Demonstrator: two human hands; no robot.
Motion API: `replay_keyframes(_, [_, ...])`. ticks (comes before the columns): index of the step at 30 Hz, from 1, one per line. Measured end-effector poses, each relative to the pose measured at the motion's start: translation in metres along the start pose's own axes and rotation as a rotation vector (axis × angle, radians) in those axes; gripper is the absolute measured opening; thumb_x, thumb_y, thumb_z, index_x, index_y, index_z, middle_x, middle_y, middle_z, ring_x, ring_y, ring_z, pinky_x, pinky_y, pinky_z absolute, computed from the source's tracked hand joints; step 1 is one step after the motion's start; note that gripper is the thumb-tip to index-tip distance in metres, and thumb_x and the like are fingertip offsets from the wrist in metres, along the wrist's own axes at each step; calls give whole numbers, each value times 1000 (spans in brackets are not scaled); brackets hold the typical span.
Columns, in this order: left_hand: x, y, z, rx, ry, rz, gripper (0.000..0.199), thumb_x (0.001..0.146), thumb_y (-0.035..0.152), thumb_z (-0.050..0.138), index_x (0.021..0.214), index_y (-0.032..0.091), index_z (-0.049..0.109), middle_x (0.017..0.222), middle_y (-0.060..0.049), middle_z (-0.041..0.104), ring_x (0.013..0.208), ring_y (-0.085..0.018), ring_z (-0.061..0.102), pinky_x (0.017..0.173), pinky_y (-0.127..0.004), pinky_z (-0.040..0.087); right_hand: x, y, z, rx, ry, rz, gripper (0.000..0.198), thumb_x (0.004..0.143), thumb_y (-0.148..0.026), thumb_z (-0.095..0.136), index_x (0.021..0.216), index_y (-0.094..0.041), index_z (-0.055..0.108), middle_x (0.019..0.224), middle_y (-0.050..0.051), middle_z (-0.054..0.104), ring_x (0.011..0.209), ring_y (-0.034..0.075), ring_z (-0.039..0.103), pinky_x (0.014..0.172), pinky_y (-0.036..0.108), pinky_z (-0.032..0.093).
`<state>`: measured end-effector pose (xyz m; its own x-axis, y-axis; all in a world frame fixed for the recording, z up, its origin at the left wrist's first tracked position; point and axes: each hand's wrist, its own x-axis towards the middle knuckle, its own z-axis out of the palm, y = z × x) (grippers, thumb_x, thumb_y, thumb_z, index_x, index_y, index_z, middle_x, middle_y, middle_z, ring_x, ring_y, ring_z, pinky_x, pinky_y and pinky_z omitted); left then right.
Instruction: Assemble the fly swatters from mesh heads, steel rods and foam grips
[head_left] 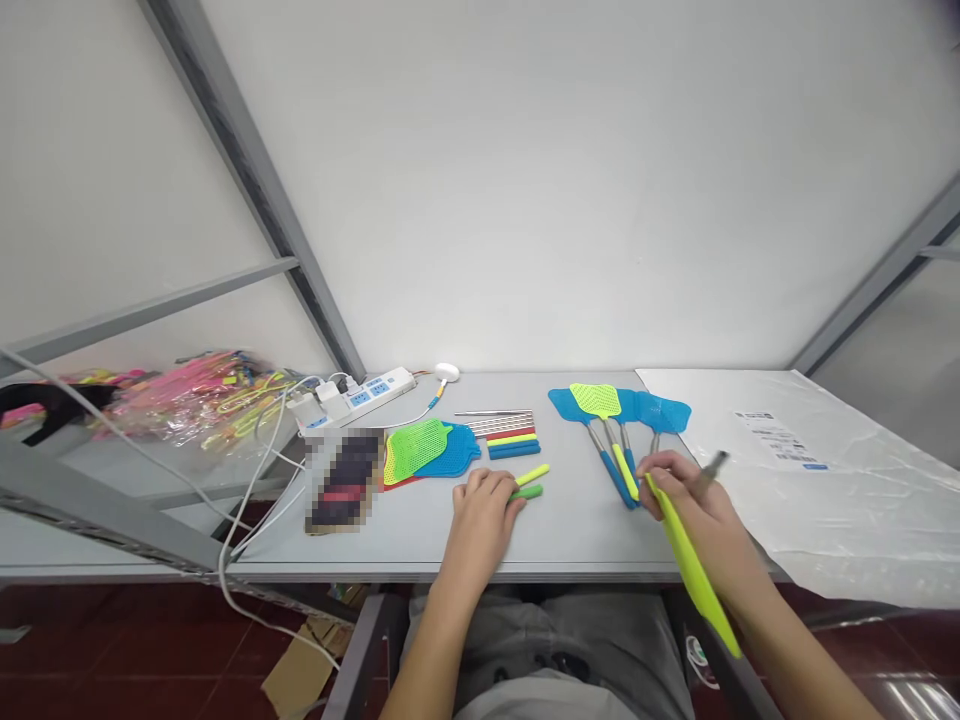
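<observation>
My left hand [484,510] rests on the table with curled fingers. Its thumb and forefinger close around the inner end of a green handle [530,492], and a yellow handle [534,474] lies against the fingers. On the right, my right hand [686,495] grips a yellow fly swatter head [694,570], seen nearly edge-on; a blurred metal rod end [711,470] sticks out above that hand. Beside its fingertips lie several fly swatters with blue heads [660,410], metal rods and blue handles [616,478]. One among them has a yellow head [596,400] and a yellow handle [625,470].
Loose swatter heads, green [416,452] and blue [454,455], overlap at left. Metal rods [499,424] and coloured handles [514,450] lie behind my left hand. A power strip [367,395] with cables [225,540], white plastic packaging [825,500] and a shelf post [262,170] flank the table.
</observation>
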<state>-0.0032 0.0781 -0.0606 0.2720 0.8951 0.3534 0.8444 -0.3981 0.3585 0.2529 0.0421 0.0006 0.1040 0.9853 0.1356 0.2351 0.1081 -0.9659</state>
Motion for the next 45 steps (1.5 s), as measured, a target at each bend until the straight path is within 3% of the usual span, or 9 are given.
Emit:
replay_keyframes(4, [-1,-1,0,-38,-6,-16,13,99,23,47,103,24,59,104,-2,68,100,-19,57,81,-35,33,11,-3,21,-449,-238,5,20,90,-38,49,100,-24,61,68,-1,63,62,18,55,57,28,34])
replay_keyframes(8, [10,-4,-1,-38,16,-23,13,98,24,48,99,23,60,101,-2,66,98,-21,55,79,-34,33,26,0,59,-998,-355,-90,38,85,-28,54,122,-29,59,81,4,71,76,22,65,59,28,31])
replay_keyframes(12, [31,-12,-2,-24,71,-48,9,93,26,57,94,24,65,106,-5,59,98,-25,49,76,-35,32,35,11,88,-1131,-376,-117,28,86,-32,54,111,-25,65,80,9,72,73,26,67,56,29,27])
replay_keyframes(17, [49,-16,7,-81,104,-65,3,85,26,68,81,25,69,94,-4,55,95,-25,48,77,-37,33,32,19,90,-1196,-355,-110,22,91,-35,48,103,-22,63,76,10,71,71,26,67,54,29,22])
replay_keyframes(22, [45,-15,7,-224,196,-138,9,87,27,65,95,24,67,96,-6,57,97,-26,49,85,-41,35,27,20,81,-1183,-382,-107,17,91,-34,49,99,-23,60,74,7,70,68,24,66,53,29,20])
replay_keyframes(28, [6,-14,-10,-545,322,-300,24,98,36,43,104,20,60,96,-7,59,92,-21,55,84,-34,43,18,14,71,-1032,-413,-91,16,92,-28,45,98,-26,59,72,2,67,66,20,62,54,26,23])
replay_keyframes(36, [-13,31,-10,-1048,70,-348,35,98,47,39,99,19,60,86,-3,64,81,-17,61,73,-26,50,1,-3,78,-481,-572,-83,15,93,-32,47,95,-26,60,64,-5,58,60,16,52,59,26,32])
replay_keyframes(41, [-14,30,-17,-1513,268,-498,32,94,51,48,87,20,52,73,1,53,69,-12,52,72,-24,45,3,0,84,-230,-562,-2,28,94,-46,46,86,-23,60,78,-1,61,73,18,54,66,27,38])
replay_keyframes(45, [-14,17,-22,-1542,269,-535,36,90,56,52,84,21,48,58,9,30,49,-7,28,53,-20,32,16,-4,81,-157,-426,43,40,94,-54,43,76,-21,56,62,-3,49,61,15,46,59,27,36])
